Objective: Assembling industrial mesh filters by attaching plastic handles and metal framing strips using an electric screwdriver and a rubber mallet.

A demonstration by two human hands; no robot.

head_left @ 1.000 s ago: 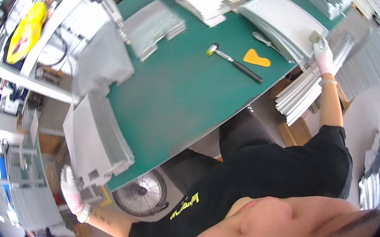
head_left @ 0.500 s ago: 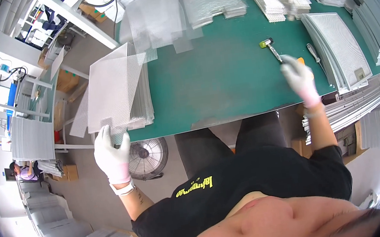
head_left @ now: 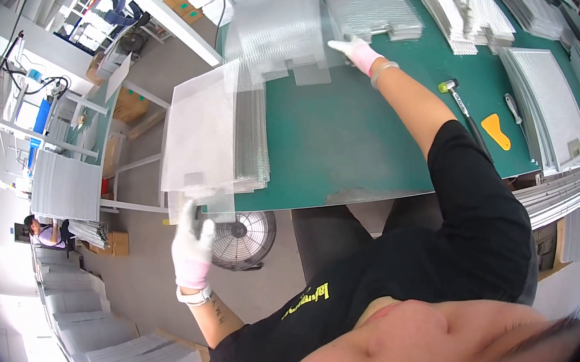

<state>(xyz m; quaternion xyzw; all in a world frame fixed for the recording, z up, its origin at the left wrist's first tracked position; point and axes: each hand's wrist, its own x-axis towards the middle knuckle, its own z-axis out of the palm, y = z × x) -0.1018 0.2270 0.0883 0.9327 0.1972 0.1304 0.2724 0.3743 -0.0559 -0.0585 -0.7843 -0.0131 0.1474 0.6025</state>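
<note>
My left hand (head_left: pixel 192 249), in a white glove, reaches up to the near corner of a stack of clear ribbed plastic sheets (head_left: pixel 214 136) that overhangs the left end of the green table (head_left: pixel 343 137); its fingers touch the lowest sheet's edge. My right hand (head_left: pixel 356 51), also gloved, stretches far across the table and rests on the edge of another sheet stack (head_left: pixel 371 8) next to a middle stack (head_left: pixel 281 28). Whether it grips a sheet is unclear.
A small mallet (head_left: pixel 456 99), an orange scraper (head_left: pixel 496 132) and a tool (head_left: pixel 513 109) lie at the right. More sheet stacks (head_left: pixel 551 103) line the right side. A fan (head_left: pixel 243 240) stands under the table. Another person (head_left: pixel 44 232) works at far left among shelves.
My right hand has swung from the mallet at the right across to the far sheet stack. My left hand stays at the near-left stack's corner. The view has shifted.
</note>
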